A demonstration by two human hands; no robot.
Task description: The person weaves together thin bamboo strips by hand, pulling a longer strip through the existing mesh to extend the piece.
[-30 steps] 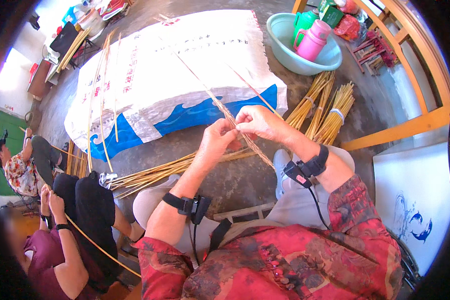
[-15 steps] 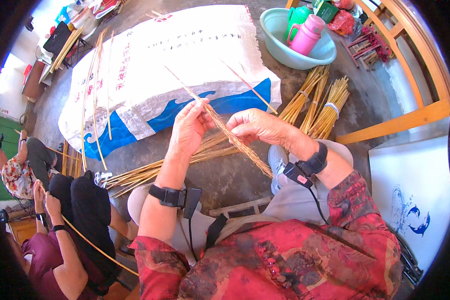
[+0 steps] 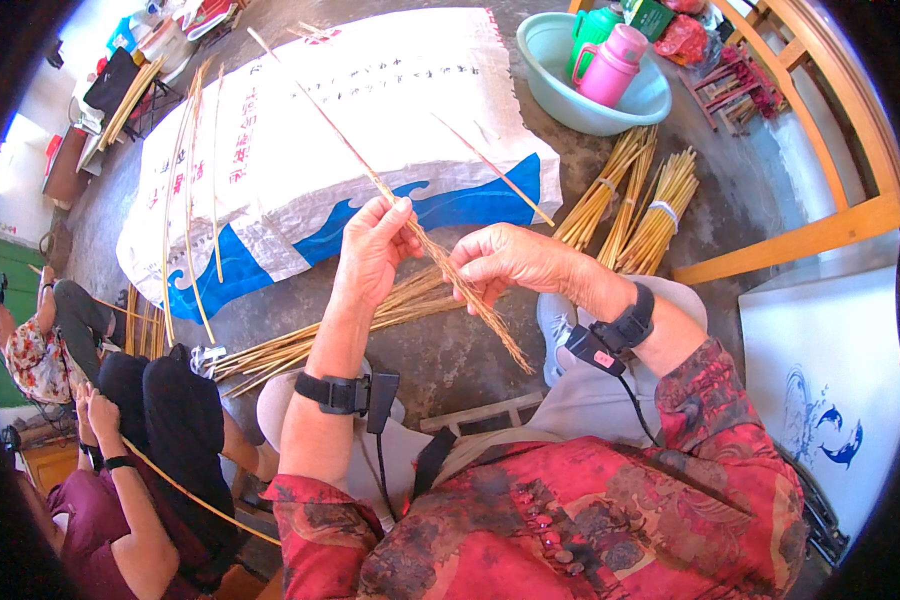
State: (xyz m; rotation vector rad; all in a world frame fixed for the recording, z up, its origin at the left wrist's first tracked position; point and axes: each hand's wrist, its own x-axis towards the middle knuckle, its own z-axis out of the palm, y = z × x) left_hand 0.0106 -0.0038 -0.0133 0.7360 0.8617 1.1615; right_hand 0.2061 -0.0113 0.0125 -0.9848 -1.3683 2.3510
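Between my hands, over the floor, a long dried straw stalk (image 3: 322, 114) runs slantwise from the upper left to the lower right. Its far end is thin and bare. The near end spreads into a bushy seed head (image 3: 502, 328). My left hand (image 3: 375, 245) pinches the stalk where the seed head begins. Lower down, the fingers of my right hand (image 3: 510, 262) close around the fluffy part, hiding a bit of it. A white sack (image 3: 390, 110) with a blue wave band lies beyond. Several loose stalks (image 3: 192, 200) rest across its left side, and one thin stalk (image 3: 500, 173) on its right.
A heap of stalks (image 3: 280, 350) lies on the floor below my hands. Tied stalk bundles (image 3: 670, 200) stand right of the sack. Behind them sits a basin (image 3: 555, 85) with a pink flask (image 3: 610, 70). At left, a seated person (image 3: 135, 520) holds another stalk (image 3: 205, 500).
The bare end of the stalk now reaches much farther to the upper left over the sack. The seed head's tip has dipped slightly. Both hands stay nearly in place.
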